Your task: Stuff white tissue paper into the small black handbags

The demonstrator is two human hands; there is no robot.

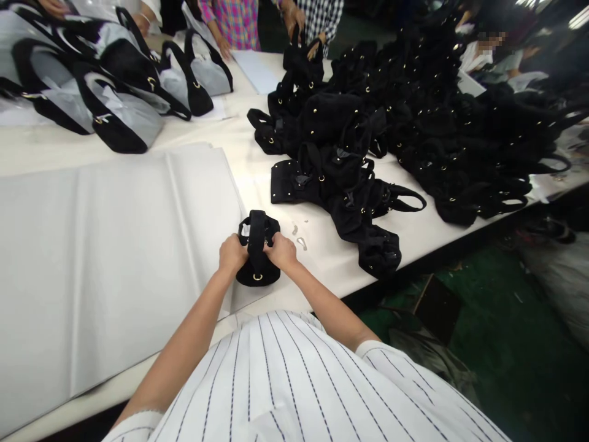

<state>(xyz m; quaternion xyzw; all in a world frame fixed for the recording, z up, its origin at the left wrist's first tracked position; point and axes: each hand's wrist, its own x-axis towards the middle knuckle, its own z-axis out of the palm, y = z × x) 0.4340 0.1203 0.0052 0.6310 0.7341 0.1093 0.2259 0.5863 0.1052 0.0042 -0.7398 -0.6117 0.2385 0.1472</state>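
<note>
A small black fabric handbag (pixel 258 264) lies on the white table (pixel 317 248) just in front of me, with a gold ring at its near end. My left hand (pixel 232 255) grips its left side and a handle. My right hand (pixel 280 252) holds its right side, so the bag sits between both hands. A wide stack of pale grey sheets (pixel 110 245) lies directly left of my left hand, its edge close to the bag. Small clear pieces (pixel 297 236) lie on the table to the right of my right hand.
A large heap of black bags with gold studs (pixel 405 141) covers the table's far right. Grey-and-black bags (pixel 115 92) lie at the far left. Co-workers' hands (pixel 221 46) work across the table. The table's right edge drops to a green floor (pixel 483 307).
</note>
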